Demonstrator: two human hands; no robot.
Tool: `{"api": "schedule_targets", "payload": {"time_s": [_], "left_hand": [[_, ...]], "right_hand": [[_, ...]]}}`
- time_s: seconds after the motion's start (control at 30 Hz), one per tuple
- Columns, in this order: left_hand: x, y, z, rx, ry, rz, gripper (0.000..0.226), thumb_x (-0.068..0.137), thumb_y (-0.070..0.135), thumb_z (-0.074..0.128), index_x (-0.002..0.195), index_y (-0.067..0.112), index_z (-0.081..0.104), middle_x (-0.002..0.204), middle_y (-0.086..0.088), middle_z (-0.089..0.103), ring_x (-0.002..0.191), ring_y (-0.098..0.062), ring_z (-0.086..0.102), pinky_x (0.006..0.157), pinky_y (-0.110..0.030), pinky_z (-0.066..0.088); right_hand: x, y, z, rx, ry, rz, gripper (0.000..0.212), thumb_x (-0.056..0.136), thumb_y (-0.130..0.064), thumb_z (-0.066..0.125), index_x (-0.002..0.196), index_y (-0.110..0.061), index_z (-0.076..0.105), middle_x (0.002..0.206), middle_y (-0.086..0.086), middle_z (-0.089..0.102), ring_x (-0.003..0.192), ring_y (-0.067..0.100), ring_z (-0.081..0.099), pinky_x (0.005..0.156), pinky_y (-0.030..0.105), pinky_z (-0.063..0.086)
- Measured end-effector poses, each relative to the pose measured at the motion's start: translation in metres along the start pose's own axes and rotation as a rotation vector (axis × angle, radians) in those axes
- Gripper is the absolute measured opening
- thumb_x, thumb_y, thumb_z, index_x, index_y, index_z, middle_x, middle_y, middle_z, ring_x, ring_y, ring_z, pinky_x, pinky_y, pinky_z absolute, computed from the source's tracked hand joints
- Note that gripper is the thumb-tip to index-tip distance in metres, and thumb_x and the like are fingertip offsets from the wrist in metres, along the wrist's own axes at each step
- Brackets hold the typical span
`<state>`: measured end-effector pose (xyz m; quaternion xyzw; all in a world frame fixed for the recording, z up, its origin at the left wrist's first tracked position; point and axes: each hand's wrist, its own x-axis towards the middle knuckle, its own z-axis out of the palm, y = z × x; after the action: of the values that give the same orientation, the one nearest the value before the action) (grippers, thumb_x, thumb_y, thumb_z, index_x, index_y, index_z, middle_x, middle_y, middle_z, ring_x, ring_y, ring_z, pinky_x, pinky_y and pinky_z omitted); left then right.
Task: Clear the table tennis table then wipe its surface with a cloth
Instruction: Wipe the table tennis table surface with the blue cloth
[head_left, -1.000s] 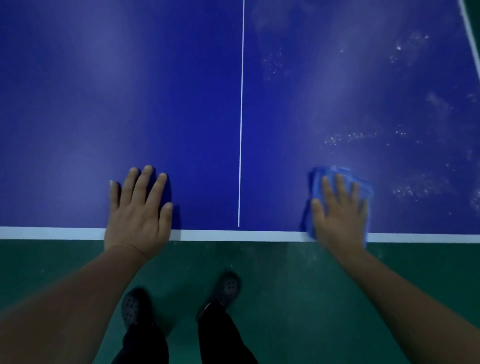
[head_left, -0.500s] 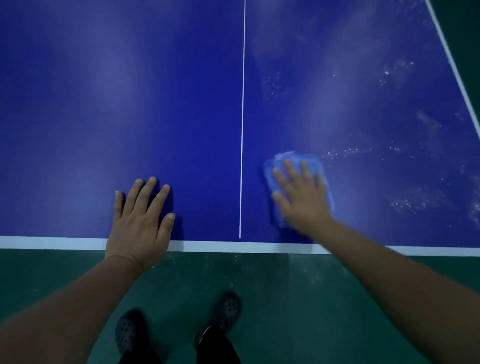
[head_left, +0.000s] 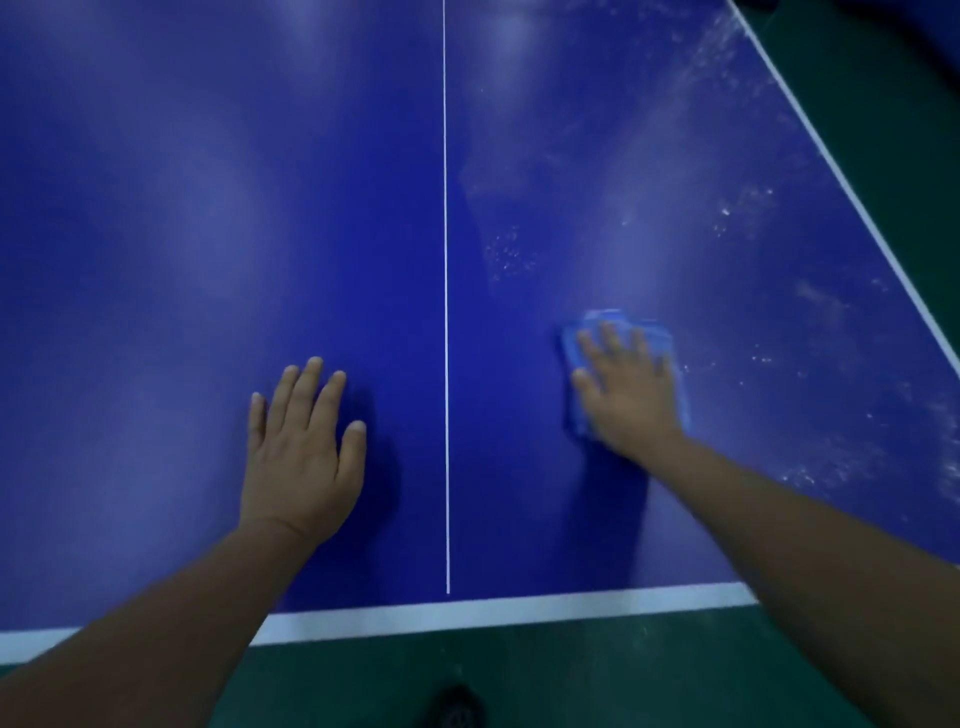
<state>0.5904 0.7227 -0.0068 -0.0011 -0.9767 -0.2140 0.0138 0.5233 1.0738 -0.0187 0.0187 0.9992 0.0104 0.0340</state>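
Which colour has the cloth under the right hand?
Light blue; the cloth shows in the head view, paler than the dark blue table.

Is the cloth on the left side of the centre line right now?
No, the blue cloth lies under the right hand, right of the white centre line; only the bare left hand rests on the left half.

A blue table tennis table bears a folded blue cloth and whitish dusty smears.
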Motion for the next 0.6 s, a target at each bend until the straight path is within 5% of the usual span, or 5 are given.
{"api": "schedule_targets", "payload": {"time_s": [0.13,0.2,0.4,0.47,0.6], "left_hand": [[0.008,-0.005,0.015,0.073,0.016,-0.036,0.072,0.096,0.052,0.016,0.155,0.013,0.029,0.165,-0.007,0.016,0.153,-0.020,0.001,0.123,-0.045,-0.007],[0.007,-0.006,0.016,0.092,-0.005,-0.038,0.070,0.096,0.051,0.017,0.156,0.014,0.025,0.165,-0.007,0.013,0.153,-0.019,-0.001,0.122,-0.044,-0.009],[0.011,-0.003,0.014,0.134,-0.072,-0.076,0.073,0.094,0.051,0.013,0.156,0.016,0.029,0.165,-0.007,0.017,0.153,-0.022,0.003,0.123,-0.048,-0.003],[0.012,-0.002,0.015,0.139,-0.067,-0.080,0.071,0.094,0.050,0.015,0.155,0.015,0.031,0.164,-0.009,0.020,0.153,-0.023,0.005,0.122,-0.048,-0.002],[0.012,-0.002,0.014,0.145,-0.084,-0.078,0.071,0.094,0.049,0.016,0.154,0.014,0.032,0.163,-0.010,0.020,0.153,-0.024,0.005,0.122,-0.048,-0.003]], "right_hand": [[0.027,0.053,-0.008,0.183,-0.010,0.535,0.059,0.102,-0.050,0.024,0.158,-0.034,0.014,0.167,-0.004,0.008,0.152,0.032,0.003,0.118,0.064,0.005],[0.021,0.023,-0.005,0.190,0.016,0.596,0.059,0.102,-0.050,0.026,0.158,-0.032,0.016,0.167,-0.001,0.010,0.152,0.035,0.005,0.117,0.066,0.006],[-0.045,-0.059,0.011,0.066,0.041,-0.344,0.058,0.102,-0.054,0.025,0.155,-0.032,0.029,0.164,-0.004,0.022,0.152,0.031,0.013,0.120,0.058,0.009],[-0.028,-0.016,0.007,0.006,0.054,-0.402,0.056,0.101,-0.050,0.029,0.152,-0.029,0.036,0.161,0.000,0.030,0.149,0.035,0.022,0.118,0.061,0.017],[0.020,0.086,-0.009,0.082,-0.011,0.459,0.059,0.103,-0.049,0.025,0.158,-0.030,0.017,0.167,0.002,0.010,0.152,0.035,0.007,0.118,0.062,0.009]]}}
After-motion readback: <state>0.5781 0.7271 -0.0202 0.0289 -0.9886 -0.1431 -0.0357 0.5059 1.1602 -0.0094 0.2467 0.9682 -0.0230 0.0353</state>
